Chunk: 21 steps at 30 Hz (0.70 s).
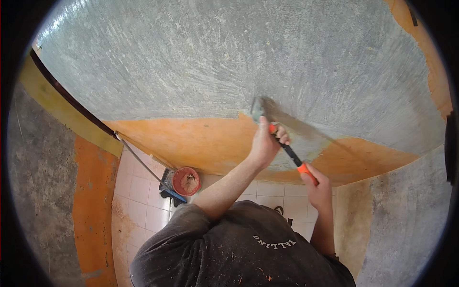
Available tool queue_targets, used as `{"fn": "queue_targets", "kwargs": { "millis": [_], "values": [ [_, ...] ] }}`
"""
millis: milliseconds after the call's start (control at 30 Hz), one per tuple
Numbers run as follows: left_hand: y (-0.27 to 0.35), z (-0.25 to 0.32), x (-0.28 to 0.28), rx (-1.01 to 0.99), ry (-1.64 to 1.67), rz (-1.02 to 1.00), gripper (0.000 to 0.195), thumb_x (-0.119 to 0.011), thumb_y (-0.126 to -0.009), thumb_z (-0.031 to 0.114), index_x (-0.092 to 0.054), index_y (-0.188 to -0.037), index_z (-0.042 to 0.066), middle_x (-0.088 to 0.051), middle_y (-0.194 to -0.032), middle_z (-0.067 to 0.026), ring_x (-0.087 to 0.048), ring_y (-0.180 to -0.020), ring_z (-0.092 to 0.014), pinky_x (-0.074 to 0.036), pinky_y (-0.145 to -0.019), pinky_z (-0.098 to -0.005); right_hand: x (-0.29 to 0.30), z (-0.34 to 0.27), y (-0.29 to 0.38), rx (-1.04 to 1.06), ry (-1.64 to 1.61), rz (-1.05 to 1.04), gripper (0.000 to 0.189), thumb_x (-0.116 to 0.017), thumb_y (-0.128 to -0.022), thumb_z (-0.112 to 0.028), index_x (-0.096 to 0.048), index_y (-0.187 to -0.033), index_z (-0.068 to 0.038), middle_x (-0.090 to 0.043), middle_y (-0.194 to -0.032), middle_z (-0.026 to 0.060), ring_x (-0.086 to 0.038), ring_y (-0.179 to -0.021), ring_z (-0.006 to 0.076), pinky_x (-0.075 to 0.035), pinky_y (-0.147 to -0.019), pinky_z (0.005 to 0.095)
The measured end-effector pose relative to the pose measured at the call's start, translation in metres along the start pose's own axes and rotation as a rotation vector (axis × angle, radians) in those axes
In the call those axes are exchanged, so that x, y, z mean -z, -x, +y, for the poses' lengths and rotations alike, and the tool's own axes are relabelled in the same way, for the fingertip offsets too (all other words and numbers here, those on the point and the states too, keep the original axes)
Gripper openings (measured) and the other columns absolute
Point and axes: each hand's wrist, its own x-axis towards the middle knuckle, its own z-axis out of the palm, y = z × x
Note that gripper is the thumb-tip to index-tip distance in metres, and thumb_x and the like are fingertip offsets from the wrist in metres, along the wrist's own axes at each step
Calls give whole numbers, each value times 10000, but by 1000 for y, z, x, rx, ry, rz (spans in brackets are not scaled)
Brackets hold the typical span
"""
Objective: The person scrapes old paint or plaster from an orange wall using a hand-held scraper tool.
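Both my hands are on a scraper with a long black and orange handle. My left hand grips it close to the head, the thumb stretched along the shaft. Around the orange lower end of the handle, my right hand is closed. The scraper's head is blurred and appears to be against the wall; whether its blade touches cannot be told. Grey, streaked surface covers most of that wall. Orange paint remains in a band along its bottom, with a grey patch breaking into it.
On the pale tiled floor at left stand a red bucket with pale residue inside and a dark tray. A broom leans into the corner, its pole slanting up. Side walls, left and right, flank me.
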Motion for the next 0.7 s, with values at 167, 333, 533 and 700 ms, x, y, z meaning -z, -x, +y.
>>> {"fn": "queue_targets", "kwargs": {
  "millis": [167,333,533,700],
  "values": [
    [-4,-8,-1,-17,72,-41,481,-248,-1038,585,-409,-966,138,-346,-756,-16,-380,-701,-179,-396,-727,-370,3,7,-4,-11,22,7,356,-674,-925,-167,-657,-1223,26,-715,-1061,115,-626,-922,113,-490,-854,276],
    [-2,-3,-2,-16,61,2,492,-262,-1032,596,-401,-971,128,-350,-753,-10,-392,-705,-178,-399,-740,-370,3,5,-11,-6,15,-37,348,-678,-921,-171,-662,-1213,19,-717,-1024,103,-635,-919,118,-491,-852,267],
    [7,16,11,-38,17,45,503,-241,-1031,606,-389,-927,137,-314,-736,-7,-350,-673,-159,-383,-690,-348,-30,4,-4,64,69,4,372,-692,-906,-187,-658,-1219,11,-721,-922,169,-624,-748,128,-496,-722,282],
    [16,17,15,-11,0,43,501,-237,-1031,604,-379,-961,129,-340,-749,-12,-379,-687,-163,-397,-709,-356,-29,-2,-1,51,129,-19,363,-678,-918,-189,-658,-1220,10,-713,-872,148,-603,-699,115,-480,-668,275]
  ]
}}
